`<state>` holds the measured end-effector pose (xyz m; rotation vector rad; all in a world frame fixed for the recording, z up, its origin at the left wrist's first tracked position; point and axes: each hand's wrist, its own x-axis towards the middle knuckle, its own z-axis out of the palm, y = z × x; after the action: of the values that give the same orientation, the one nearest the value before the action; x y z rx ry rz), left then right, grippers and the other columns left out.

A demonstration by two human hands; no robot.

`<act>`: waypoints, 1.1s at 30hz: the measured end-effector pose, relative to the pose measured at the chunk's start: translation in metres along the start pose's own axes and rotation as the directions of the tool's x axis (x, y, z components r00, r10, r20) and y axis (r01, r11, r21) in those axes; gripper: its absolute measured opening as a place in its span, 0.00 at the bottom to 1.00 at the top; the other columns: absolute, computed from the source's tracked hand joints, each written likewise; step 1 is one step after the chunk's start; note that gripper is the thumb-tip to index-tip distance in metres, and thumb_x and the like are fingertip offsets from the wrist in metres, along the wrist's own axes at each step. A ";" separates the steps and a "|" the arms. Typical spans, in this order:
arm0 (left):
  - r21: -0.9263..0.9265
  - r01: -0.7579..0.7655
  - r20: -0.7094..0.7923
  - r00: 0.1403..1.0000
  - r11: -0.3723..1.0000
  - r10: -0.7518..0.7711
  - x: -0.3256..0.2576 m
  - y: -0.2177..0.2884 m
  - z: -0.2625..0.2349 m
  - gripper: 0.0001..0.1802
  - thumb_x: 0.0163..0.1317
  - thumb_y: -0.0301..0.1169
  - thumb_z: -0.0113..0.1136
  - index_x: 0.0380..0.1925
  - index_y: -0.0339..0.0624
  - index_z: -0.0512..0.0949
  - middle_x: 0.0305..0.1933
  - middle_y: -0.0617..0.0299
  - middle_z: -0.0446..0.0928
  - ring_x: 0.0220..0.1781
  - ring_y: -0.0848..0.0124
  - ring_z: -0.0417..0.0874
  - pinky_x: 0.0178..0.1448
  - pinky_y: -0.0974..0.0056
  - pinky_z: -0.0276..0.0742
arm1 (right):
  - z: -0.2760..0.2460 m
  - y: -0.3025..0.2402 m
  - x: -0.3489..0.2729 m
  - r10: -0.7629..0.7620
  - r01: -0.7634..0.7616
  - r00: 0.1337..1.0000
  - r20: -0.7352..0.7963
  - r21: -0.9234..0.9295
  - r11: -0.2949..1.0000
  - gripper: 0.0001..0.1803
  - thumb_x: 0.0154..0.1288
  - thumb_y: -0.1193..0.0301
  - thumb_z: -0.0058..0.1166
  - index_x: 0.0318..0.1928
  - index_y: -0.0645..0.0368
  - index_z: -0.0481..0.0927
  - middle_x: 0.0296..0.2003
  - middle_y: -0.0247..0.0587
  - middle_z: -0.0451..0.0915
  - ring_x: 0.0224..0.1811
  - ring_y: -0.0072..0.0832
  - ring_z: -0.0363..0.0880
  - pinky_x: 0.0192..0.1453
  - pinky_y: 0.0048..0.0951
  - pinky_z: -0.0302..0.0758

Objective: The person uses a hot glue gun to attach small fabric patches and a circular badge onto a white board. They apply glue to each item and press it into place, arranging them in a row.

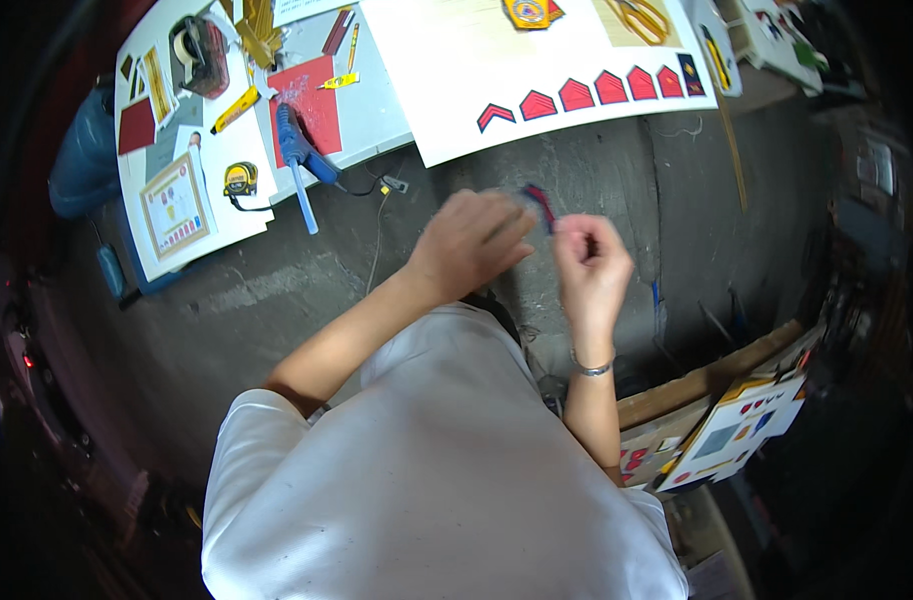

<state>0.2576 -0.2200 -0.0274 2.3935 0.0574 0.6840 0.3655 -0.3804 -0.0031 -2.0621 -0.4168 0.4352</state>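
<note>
Red cutouts (577,95) line the white board (447,110) beyond both hands.

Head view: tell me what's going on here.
A person in a white shirt holds a small red-and-dark patch between the left hand and the right hand, above a grey floor. Ahead lies a white board with a row of red chevron patches, and a blue glue gun to the left.

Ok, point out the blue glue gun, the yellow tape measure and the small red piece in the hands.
blue glue gun (295,143), head view, on its body.
yellow tape measure (241,179), head view, on its case.
small red piece (540,200), head view, on its middle, between both hands.
</note>
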 end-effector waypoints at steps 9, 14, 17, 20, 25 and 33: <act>0.418 0.902 0.416 -0.085 0.108 -0.905 -0.375 -0.041 0.057 0.12 0.66 0.37 0.61 0.42 0.45 0.87 0.46 0.42 0.85 0.50 0.44 0.86 0.53 0.44 0.81 | -0.224 0.172 0.061 0.040 -0.227 0.974 -0.224 -0.950 0.214 0.10 0.63 0.69 0.61 0.37 0.65 0.85 0.36 0.61 0.86 0.38 0.56 0.85 0.45 0.50 0.81; 0.358 0.496 -0.208 -0.784 -0.791 -0.586 -0.548 0.099 0.004 0.22 0.66 0.46 0.63 0.51 0.43 0.87 0.52 0.48 0.87 0.56 0.52 0.88 0.56 0.51 0.82 | -0.213 0.190 0.087 0.372 -0.058 0.924 0.093 -0.925 0.376 0.08 0.60 0.70 0.64 0.35 0.62 0.85 0.33 0.55 0.86 0.36 0.50 0.86 0.43 0.45 0.80; 0.313 0.823 0.067 -0.518 -0.475 -0.853 -0.470 0.073 0.039 0.19 0.67 0.44 0.64 0.43 0.38 0.88 0.44 0.43 0.87 0.48 0.53 0.90 0.50 0.53 0.83 | -0.118 0.177 0.120 0.370 -0.028 0.747 0.552 -0.530 0.848 0.05 0.61 0.76 0.64 0.34 0.63 0.81 0.30 0.43 0.83 0.30 0.28 0.78 0.37 0.30 0.74; -0.080 0.987 0.045 -0.137 -0.140 -0.990 -0.328 -0.010 0.089 0.17 0.67 0.36 0.70 0.28 0.32 0.78 0.19 0.60 0.68 0.25 0.70 0.63 0.31 0.62 0.66 | -0.012 0.155 0.152 0.097 0.025 0.668 0.738 -0.152 0.988 0.05 0.67 0.77 0.62 0.34 0.60 0.79 0.32 0.27 0.80 0.33 0.13 0.70 0.38 0.19 0.70; -0.231 0.862 -0.264 0.391 0.451 -0.882 -0.146 -0.099 0.091 0.03 0.64 0.26 0.69 0.34 0.38 0.85 0.25 0.60 0.70 0.27 0.71 0.71 0.34 0.66 0.69 | 0.091 0.127 0.189 -0.060 0.078 0.676 0.734 0.009 0.997 0.03 0.67 0.75 0.64 0.38 0.60 0.84 0.29 0.23 0.74 0.32 0.13 0.67 0.36 0.19 0.66; -0.681 0.693 -0.228 0.103 0.234 -0.968 -0.103 -0.152 0.104 0.08 0.71 0.31 0.66 0.38 0.36 0.84 0.35 0.68 0.82 0.33 0.81 0.76 0.39 0.74 0.72 | 0.141 0.136 0.222 -0.105 0.095 0.545 0.832 0.063 0.993 0.08 0.72 0.69 0.65 0.44 0.61 0.88 0.30 0.23 0.82 0.29 0.08 0.69 0.32 0.16 0.65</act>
<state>0.2389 -0.1802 -0.2336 1.1397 1.4072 0.7160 0.5118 -0.2403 -0.2195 -1.6693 -1.0929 1.3706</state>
